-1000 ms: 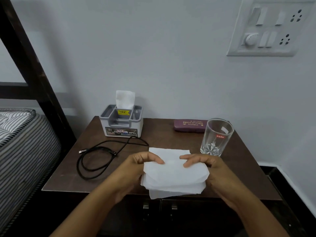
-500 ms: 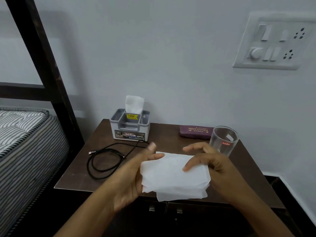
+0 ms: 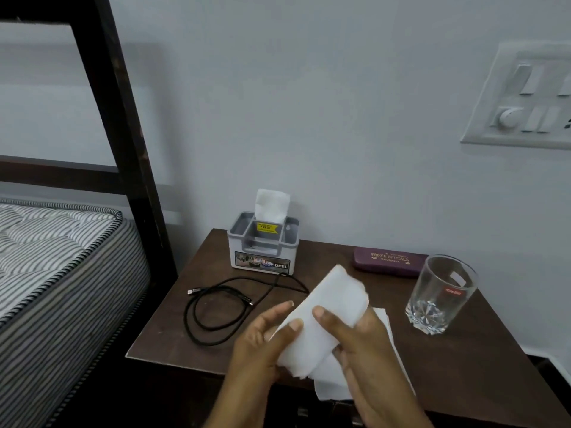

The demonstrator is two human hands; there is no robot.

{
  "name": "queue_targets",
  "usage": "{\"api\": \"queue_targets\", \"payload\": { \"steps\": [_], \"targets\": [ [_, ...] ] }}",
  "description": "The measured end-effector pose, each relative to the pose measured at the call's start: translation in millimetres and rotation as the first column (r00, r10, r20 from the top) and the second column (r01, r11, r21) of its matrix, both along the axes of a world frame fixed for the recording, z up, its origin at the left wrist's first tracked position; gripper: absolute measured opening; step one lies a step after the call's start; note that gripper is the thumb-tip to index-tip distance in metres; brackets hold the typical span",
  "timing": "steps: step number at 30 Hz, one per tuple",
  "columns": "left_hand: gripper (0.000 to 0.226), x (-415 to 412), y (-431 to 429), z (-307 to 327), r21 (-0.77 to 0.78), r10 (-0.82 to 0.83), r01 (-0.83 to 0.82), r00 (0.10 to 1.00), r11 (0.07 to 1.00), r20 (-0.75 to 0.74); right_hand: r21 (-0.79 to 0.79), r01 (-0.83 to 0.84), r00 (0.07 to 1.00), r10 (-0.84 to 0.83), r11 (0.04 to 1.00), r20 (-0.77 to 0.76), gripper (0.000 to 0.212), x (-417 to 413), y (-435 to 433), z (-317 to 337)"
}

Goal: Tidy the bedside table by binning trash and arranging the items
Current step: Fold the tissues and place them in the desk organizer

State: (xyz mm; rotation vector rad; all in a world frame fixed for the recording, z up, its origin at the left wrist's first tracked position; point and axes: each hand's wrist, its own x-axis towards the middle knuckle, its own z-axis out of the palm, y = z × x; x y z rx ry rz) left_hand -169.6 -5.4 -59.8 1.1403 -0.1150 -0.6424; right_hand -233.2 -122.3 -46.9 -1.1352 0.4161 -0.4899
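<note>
A stack of white tissues (image 3: 327, 310) is lifted and tilted above the front of the dark wooden bedside table (image 3: 173, 332). My left hand (image 3: 262, 344) holds its left edge, thumb on top. My right hand (image 3: 361, 344) grips it from the right, thumb pressed on the upper face. One loose tissue sheet (image 3: 389, 335) lies flat on the table under my right hand. A grey tissue holder (image 3: 264, 248) with a tissue sticking up stands at the back left. A coiled black cable (image 3: 222, 307) lies in front of it.
A maroon spectacle case (image 3: 387, 261) lies at the back, and an empty glass tumbler (image 3: 438, 295) stands at the right. A striped mattress (image 3: 55, 261) and a dark bed post (image 3: 123, 125) are on the left. A switchboard (image 3: 525, 97) hangs on the wall.
The tissue stack has been raised off the table and folded or tilted upward between both hands. The view has shifted left and down, closer to the table.
</note>
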Motion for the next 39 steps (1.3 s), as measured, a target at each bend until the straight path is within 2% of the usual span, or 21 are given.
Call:
{"api": "queue_targets", "payload": {
  "steps": [2, 4, 5, 7, 9, 12, 15, 19, 22, 27, 30, 34, 35, 39],
  "targets": [
    [0.038, 25.2, 2.5, 19.1, 0.017, -0.059, 0.057, 0.99, 0.998, 0.127, -0.25, 0.002, 0.999, -0.011, 0.968, -0.037, 0.055, 20.6, -13.1, 21.5],
    [0.037, 60.5, -0.1, 43.9, 0.07, -0.13, 0.114, 0.94, 0.991, 0.315, -0.494, -0.01, 0.999, -0.014, 0.869, -0.044, 0.051, 47.7, -27.2, 47.4],
    [0.034, 78.8, -3.7, 56.0, 0.126, -0.148, 0.105, 0.9, 0.986, 0.409, -0.589, -0.009, 0.999, -0.022, 0.808, -0.044, 0.049, 63.1, -32.5, 60.8],
    [0.019, 113.0, -14.4, 76.6, 0.163, -0.125, 0.048, 0.855, 0.986, 0.504, -0.709, -0.025, 0.999, 0.004, 0.705, -0.032, 0.052, 96.7, -41.8, 80.9],
    [0.008, 145.3, -26.0, 87.7, 0.175, -0.088, -0.011, 0.833, 0.985, 0.547, -0.741, -0.064, 0.998, 0.043, 0.668, -0.047, 0.065, 128.2, -49.1, 90.6],
    [0.006, 182.2, -39.4, 86.1, 0.186, -0.058, -0.065, 0.806, 0.98, 0.589, -0.792, -0.099, 0.993, 0.01, 0.602, -0.116, 0.077, 166.4, -58.5, 83.3],
    [0.007, 202.3, -46.9, 70.3, 0.204, -0.044, -0.101, 0.796, 0.974, 0.604, -0.833, -0.124, 0.986, -0.026, 0.539, -0.164, 0.073, 192.3, -61.8, 66.3],
    [0.017, 217.8, -49.2, 51.8, 0.23, -0.031, -0.15, 0.774, 0.962, 0.632, -0.875, -0.117, 0.991, -0.003, 0.471, -0.134, 0.066, 210.6, -60.5, 47.2],
    [0.02, 225.7, -45.1, 42.3, 0.304, -0.067, -0.196, 0.733, 0.932, 0.677, -0.896, -0.141, 0.989, 0.019, 0.42, -0.147, 0.065, 218.6, -58.5, 38.1],
    [0.013, 233.8, -38.0, 38.3, 0.346, -0.078, -0.257, 0.692, 0.902, 0.717, -0.91, -0.202, 0.979, 0.042, 0.362, -0.2, 0.072, 224.1, -57.2, 32.0],
    [0.014, 239.6, -38.3, 38.1, 0.396, -0.161, -0.216, 0.667, 0.893, 0.728, -0.915, -0.223, 0.972, 0.011, 0.336, -0.233, 0.079, 220.0, -61.9, 32.6],
    [0.005, 242.8, -41.7, 34.1, 0.507, -0.273, -0.272, 0.592, 0.818, 0.758, -0.914, -0.319, 0.944, -0.003, 0.252, -0.33, 0.082, 216.0, -61.2, 29.5],
    [0.007, 243.4, -41.8, 32.6, 0.521, -0.288, -0.285, 0.58, 0.805, 0.762, -0.908, -0.328, 0.941, 0.008, 0.26, -0.338, 0.081, 214.9, -60.5, 29.6],
    [0.006, 243.9, -40.1, 32.4, 0.538, -0.292, -0.314, 0.579, 0.783, 0.762, -0.881, -0.256, 0.963, 0.023, 0.397, -0.27, 0.07, 215.8, -65.0, 34.5]
  ]
}}
